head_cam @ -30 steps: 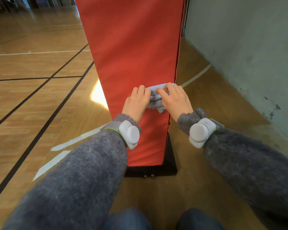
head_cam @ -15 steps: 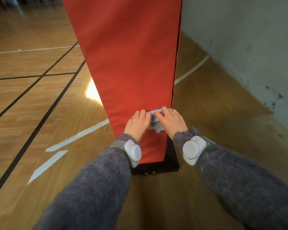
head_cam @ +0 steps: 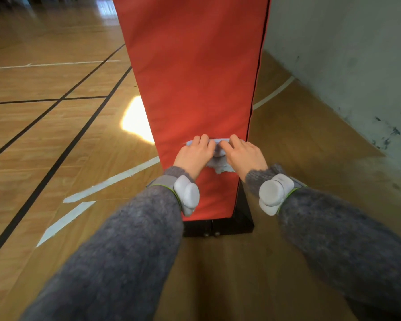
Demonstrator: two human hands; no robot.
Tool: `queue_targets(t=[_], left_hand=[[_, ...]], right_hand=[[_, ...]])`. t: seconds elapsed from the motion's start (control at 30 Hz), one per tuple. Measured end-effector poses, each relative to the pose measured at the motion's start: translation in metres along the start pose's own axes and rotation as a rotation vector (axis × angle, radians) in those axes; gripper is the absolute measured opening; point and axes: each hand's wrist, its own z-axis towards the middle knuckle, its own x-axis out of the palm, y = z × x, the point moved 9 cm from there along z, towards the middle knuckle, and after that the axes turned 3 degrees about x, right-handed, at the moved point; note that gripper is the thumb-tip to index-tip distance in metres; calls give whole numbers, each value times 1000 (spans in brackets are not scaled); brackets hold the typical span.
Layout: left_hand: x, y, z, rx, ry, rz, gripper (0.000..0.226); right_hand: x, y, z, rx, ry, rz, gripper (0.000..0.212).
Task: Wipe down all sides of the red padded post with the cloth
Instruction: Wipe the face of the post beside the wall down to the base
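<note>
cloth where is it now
In the head view, the cloth is pressed low on the red padded post, under the left hand and right hand, above the black base.

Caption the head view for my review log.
Left hand and right hand hold a pale cloth against the red padded post, low above its black base.
</note>
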Motion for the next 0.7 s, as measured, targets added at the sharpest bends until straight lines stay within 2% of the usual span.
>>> queue_targets(t=[0.1, 0.2, 0.33, 0.4, 0.43, 0.57, 0.7], left_hand=[[-25, 14, 11, 4, -33, 71, 29], [-41, 30, 19, -69, 17, 93, 30], [-49, 41, 23, -85, 22, 154, 14], [-50, 43, 24, -93, 48, 143, 44], [-53, 45, 25, -116, 33, 149, 46], [-47, 44, 21, -161, -70, 178, 18], [-32, 39, 5, -198, -115, 178, 6]], right_hand=[[-19, -6, 18, 1, -59, -11, 16], [-38, -9, 36, 57, -38, 37, 34], [-52, -5, 49, 50, -24, 29, 35], [-53, -5, 56, 41, -23, 29, 34], [-53, -5, 58, 47, -20, 29, 34], [-48, -2, 63, 72, -70, -25, 34], [-40, 5, 52, 44, -190, -139, 16]])
